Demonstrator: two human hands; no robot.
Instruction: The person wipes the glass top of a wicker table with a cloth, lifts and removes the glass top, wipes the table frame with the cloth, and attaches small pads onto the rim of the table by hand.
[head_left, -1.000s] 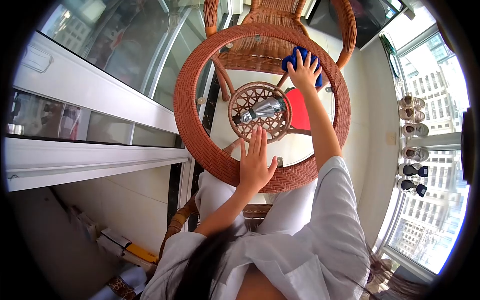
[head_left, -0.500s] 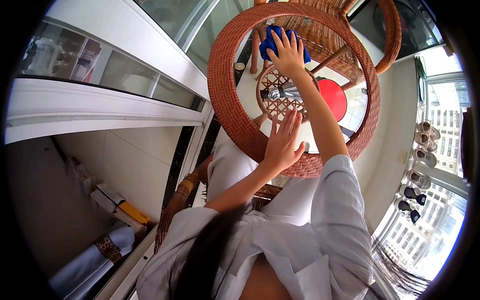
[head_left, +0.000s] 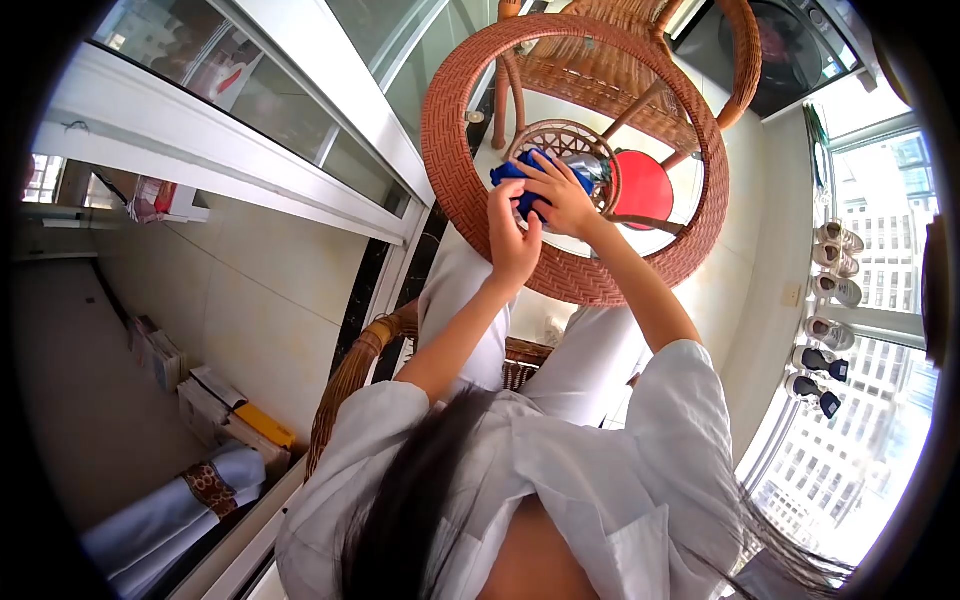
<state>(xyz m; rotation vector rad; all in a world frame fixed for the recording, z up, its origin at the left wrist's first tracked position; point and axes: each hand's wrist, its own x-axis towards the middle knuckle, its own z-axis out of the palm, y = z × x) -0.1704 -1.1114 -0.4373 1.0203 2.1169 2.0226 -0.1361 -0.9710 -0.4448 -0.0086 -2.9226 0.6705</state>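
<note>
A bunched blue cloth [head_left: 510, 173] is on the glass top of a round table with a woven reddish-brown rim [head_left: 455, 170]. My right hand [head_left: 562, 203] lies over the cloth, its fingers spread across and gripping it. From the near left side, my left hand [head_left: 514, 240] meets the cloth with curled fingers and thumb, close against my right hand. Part of the cloth is hidden beneath the fingers. Through the glass, a lower wicker shelf [head_left: 540, 133] shows a silvery object [head_left: 590, 168], partly covered by my right hand.
A red round seat [head_left: 645, 190] shows under the glass. Beyond the table stands a wicker chair [head_left: 590, 75], with a dark front-loading machine [head_left: 770, 50] behind it. Several shoes [head_left: 835, 288] line the window side at right. A white sliding door frame [head_left: 330, 90] runs along the left.
My right hand has drawn the blue cloth from the table's far side toward me. My left hand has lifted from lying flat near the rim and curled onto the cloth. The view has shifted slightly.
</note>
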